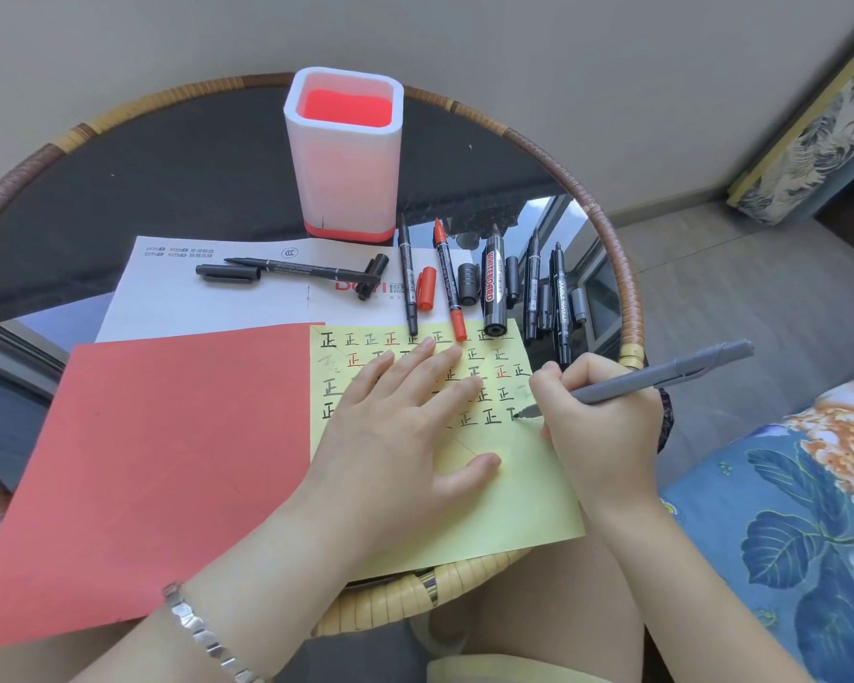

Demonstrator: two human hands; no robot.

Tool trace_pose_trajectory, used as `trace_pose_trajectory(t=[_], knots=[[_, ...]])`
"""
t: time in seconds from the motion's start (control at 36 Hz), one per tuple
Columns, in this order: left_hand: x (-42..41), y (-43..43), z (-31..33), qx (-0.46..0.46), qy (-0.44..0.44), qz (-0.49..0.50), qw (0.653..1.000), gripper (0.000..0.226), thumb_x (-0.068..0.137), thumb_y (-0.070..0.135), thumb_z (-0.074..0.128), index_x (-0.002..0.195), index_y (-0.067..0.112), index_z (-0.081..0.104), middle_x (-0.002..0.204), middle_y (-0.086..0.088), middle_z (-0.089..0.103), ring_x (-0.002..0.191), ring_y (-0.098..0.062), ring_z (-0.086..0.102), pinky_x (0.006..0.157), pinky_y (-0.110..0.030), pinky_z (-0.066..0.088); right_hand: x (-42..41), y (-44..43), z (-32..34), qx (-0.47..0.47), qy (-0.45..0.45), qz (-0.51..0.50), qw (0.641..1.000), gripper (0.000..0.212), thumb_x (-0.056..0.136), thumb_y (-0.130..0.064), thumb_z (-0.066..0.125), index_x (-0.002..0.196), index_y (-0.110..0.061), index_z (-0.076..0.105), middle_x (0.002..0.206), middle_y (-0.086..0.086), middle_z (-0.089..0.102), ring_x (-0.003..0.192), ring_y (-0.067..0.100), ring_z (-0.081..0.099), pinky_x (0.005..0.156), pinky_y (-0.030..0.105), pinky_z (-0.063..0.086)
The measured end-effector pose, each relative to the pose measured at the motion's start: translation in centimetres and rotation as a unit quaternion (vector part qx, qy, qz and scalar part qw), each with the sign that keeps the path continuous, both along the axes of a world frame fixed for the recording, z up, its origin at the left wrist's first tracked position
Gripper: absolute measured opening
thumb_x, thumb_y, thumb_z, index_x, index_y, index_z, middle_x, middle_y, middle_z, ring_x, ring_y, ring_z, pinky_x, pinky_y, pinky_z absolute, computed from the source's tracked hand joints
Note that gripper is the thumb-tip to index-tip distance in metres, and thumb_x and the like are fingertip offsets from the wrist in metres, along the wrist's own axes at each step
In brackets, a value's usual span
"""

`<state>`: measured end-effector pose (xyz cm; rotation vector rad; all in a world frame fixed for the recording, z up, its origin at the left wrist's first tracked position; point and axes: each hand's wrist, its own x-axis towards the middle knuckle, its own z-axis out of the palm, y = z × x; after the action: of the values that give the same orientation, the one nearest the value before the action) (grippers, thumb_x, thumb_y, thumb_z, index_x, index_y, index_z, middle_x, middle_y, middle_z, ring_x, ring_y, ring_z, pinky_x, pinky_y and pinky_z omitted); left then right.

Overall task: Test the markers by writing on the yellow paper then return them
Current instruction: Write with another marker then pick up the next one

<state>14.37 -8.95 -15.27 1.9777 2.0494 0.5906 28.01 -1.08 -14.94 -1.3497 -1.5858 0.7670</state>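
Note:
The yellow paper (509,490) lies at the table's front right, covered in rows of black and red written characters. My left hand (405,426) rests flat on it, fingers spread. My right hand (597,411) grips a grey marker (661,379) whose tip touches the paper at the end of the lowest row. Several uncapped markers lie above the paper: a thin black one (408,278), a red one (447,281), a thick whiteboard marker (495,288) and black double markers (560,303). Another black marker (306,267) lies on the white sheet. The pen holder (346,155) stands behind.
A red sheet (168,460) overlaps a white printed sheet (203,298) on the round, wicker-rimmed glass table (629,288). Loose caps, one red (426,288), lie among the markers. A floral cushion (785,529) is at the right. A bracelet (198,628) circles my left wrist.

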Motion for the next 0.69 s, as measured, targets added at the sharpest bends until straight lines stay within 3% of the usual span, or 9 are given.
trace_pose_trajectory(t=[0.22, 0.36, 0.5, 0.69], knots=[[0.02, 0.02, 0.00, 0.001, 0.004, 0.000, 1.000, 0.060, 0.074, 0.063, 0.039, 0.121, 0.031, 0.057, 0.139, 0.005, 0.047, 0.133, -0.014, 0.036, 0.108, -0.033, 0.011, 0.11, 0.00, 0.01, 0.000, 0.011, 0.005, 1.000, 0.037, 0.071, -0.018, 0.057, 0.047, 0.004, 0.039, 0.044, 0.026, 0.046, 0.040, 0.011, 0.036, 0.048, 0.022, 0.034], [0.03, 0.03, -0.02, 0.002, 0.001, 0.001, 1.000, 0.060, 0.074, 0.063, 0.039, 0.121, 0.031, 0.057, 0.139, 0.005, 0.048, 0.133, -0.014, 0.036, 0.108, -0.033, 0.012, 0.08, 0.07, 0.03, 0.006, 0.000, 0.030, 1.000, 0.038, 0.078, -0.010, 0.062, 0.048, 0.006, 0.043, 0.042, 0.021, 0.051, 0.039, 0.011, 0.039, 0.049, 0.021, 0.036], [0.04, 0.03, 0.03, -0.001, 0.005, 0.000, 1.000, 0.061, 0.074, 0.063, 0.038, 0.122, 0.031, 0.056, 0.139, 0.005, 0.047, 0.133, -0.014, 0.035, 0.107, -0.033, 0.012, 0.02, 0.08, -0.13, -0.004, -0.009, 0.023, 1.000, 0.036, 0.070, -0.023, 0.057, 0.046, 0.000, 0.042, 0.037, 0.013, 0.049, 0.041, 0.016, 0.039, 0.055, 0.027, 0.039], [0.01, 0.02, 0.07, -0.002, 0.006, 0.000, 1.000, 0.061, 0.074, 0.064, 0.037, 0.123, 0.032, 0.055, 0.141, 0.006, 0.045, 0.134, -0.013, 0.033, 0.108, -0.031, 0.009, -0.04, -0.01, 0.07, -0.006, 0.003, 0.019, 1.000, 0.036, 0.067, -0.022, 0.055, 0.045, 0.003, 0.041, 0.040, 0.023, 0.047, 0.039, 0.014, 0.036, 0.048, 0.025, 0.035]])
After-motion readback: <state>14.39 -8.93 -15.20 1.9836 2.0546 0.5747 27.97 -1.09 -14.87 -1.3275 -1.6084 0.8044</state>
